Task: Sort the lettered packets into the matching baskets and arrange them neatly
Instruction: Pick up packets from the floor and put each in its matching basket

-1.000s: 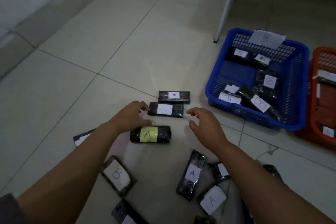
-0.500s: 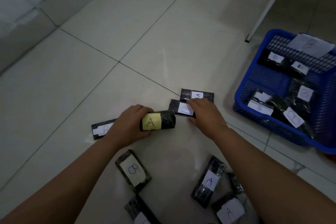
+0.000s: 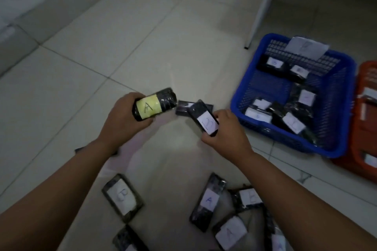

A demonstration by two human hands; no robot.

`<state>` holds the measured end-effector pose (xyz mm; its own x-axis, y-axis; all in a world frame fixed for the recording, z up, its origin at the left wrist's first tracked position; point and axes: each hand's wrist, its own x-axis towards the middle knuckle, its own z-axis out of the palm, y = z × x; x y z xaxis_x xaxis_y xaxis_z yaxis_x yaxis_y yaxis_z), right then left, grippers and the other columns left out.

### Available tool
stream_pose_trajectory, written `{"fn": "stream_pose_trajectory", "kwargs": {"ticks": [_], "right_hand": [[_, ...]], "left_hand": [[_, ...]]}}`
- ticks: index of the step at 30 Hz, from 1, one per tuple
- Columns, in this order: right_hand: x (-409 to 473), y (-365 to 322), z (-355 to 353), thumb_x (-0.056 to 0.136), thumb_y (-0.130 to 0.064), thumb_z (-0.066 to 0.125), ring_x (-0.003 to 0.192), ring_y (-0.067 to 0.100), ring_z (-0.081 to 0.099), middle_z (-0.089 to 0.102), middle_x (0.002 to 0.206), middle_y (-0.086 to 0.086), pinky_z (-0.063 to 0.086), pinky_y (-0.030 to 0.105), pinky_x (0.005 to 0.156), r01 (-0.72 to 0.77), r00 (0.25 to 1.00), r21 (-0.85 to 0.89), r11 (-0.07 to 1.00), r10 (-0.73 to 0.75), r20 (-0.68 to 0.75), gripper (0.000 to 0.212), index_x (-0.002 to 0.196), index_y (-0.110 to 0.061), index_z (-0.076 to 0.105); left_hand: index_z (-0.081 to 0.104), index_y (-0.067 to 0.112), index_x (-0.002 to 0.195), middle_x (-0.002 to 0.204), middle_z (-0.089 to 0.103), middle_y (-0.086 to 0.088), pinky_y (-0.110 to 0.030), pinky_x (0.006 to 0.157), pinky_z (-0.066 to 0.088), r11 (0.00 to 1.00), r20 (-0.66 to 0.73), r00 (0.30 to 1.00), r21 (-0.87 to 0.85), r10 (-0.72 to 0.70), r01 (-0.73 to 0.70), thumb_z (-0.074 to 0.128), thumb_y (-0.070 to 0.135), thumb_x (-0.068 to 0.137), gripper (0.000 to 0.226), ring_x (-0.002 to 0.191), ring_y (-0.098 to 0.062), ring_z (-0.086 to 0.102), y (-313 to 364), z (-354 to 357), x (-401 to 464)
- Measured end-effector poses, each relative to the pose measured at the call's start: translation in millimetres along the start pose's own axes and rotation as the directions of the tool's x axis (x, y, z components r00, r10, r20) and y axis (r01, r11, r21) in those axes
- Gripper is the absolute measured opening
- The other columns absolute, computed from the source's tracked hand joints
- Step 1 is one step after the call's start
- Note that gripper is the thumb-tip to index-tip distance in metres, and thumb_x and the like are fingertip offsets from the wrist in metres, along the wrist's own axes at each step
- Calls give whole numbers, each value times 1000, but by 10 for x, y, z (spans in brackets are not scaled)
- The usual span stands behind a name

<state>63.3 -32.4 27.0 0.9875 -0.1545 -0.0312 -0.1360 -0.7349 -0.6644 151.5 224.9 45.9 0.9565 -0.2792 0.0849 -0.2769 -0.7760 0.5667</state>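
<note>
My left hand (image 3: pixel 122 122) grips a black rolled packet with a yellow label marked A (image 3: pixel 155 104), lifted off the floor. My right hand (image 3: pixel 226 134) holds a flat black packet with a white label marked B (image 3: pixel 205 119), tilted above the floor. Another flat black packet (image 3: pixel 182 107) lies on the tiles just behind it. To the right stands the blue basket (image 3: pixel 338 96) with a B tag and several black packets inside. The orange basket (image 3: pixel 365 128) is cut off by the right edge.
Several more black packets lie near me on the tiles: one marked B (image 3: pixel 122 197) at lower left, two marked A (image 3: pixel 208 201) (image 3: pixel 230 232) at lower centre. A white furniture leg (image 3: pixel 263 6) stands behind the blue basket. A wall runs along the upper left.
Both hands have lifted their packets off the floor: the left raised the rolled A packet, the right picked up the flat B packet. The view has swung right, and the orange basket is back in sight.
</note>
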Motion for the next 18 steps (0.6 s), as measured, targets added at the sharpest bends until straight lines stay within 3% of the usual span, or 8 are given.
{"fn": "stream_pose_trajectory", "kwargs": {"ticks": [3, 6, 8, 10, 12, 15, 18], "right_hand": [[-43, 70, -450, 70, -27, 71, 87, 18, 51, 53, 94, 0, 38, 28, 67, -25, 993, 131, 991, 40, -111, 36, 98, -18, 50], [-60, 254, -936, 72, -26, 76, 86, 14, 55, 59, 97, -1, 44, 26, 69, -136, 938, 287, 948, 216, -272, 39, 101, -20, 50], [-75, 439, -1249, 74, -23, 76, 85, 9, 53, 57, 96, -6, 44, 18, 69, -188, 898, 356, 915, 307, -315, 42, 107, -17, 50], [-85, 667, -1516, 75, -22, 76, 84, 8, 52, 55, 96, -8, 38, 12, 63, -247, 871, 343, 906, 363, -330, 44, 111, -14, 51], [-66, 909, -1702, 75, -23, 76, 90, 12, 56, 60, 103, -2, 38, 15, 70, -302, 847, 310, 901, 403, -346, 49, 115, -11, 51], [33, 1215, -1810, 76, -22, 75, 97, 16, 57, 62, 114, 7, 41, 23, 76, -373, 818, 291, 881, 460, -345, 57, 123, -10, 45], [132, 1455, -1774, 76, -22, 75, 99, 24, 60, 62, 114, 11, 43, 26, 75, -389, 837, 176, 904, 427, -341, 58, 121, -10, 41]], "left_hand": [[53, 21, 110, 99, 53, 7, -25, 72, 34, 996, -7, 996, -8, 87, -87, 83, 22, 65, 53, 89, -13, 51, 431, 124, 246], [53, 17, 113, 103, 51, 6, -21, 74, 33, 984, -25, 989, -94, 147, -149, 83, 16, 66, 56, 92, -10, 48, 963, 301, 488], [53, 18, 114, 106, 50, 3, -19, 75, 33, 971, -40, 982, -146, 185, -189, 83, 17, 67, 56, 94, -6, 45, 1280, 444, 600], [50, 25, 112, 107, 51, 3, -14, 71, 34, 953, -22, 968, -176, 248, -248, 83, 18, 67, 56, 94, -5, 45, 1543, 585, 700], [50, 26, 111, 105, 50, 6, -6, 69, 33, 936, -3, 956, -203, 295, -289, 83, 20, 66, 57, 93, -3, 46, 1758, 711, 796], [52, 20, 117, 106, 49, 8, -5, 71, 33, 920, 19, 945, -235, 326, -313, 83, 21, 66, 60, 94, -3, 46, 2008, 915, 920], [51, 21, 118, 108, 48, 9, -6, 74, 34, 897, 51, 925, -269, 378, -351, 82, 23, 67, 60, 97, -2, 45, 2186, 1159, 980]]}}
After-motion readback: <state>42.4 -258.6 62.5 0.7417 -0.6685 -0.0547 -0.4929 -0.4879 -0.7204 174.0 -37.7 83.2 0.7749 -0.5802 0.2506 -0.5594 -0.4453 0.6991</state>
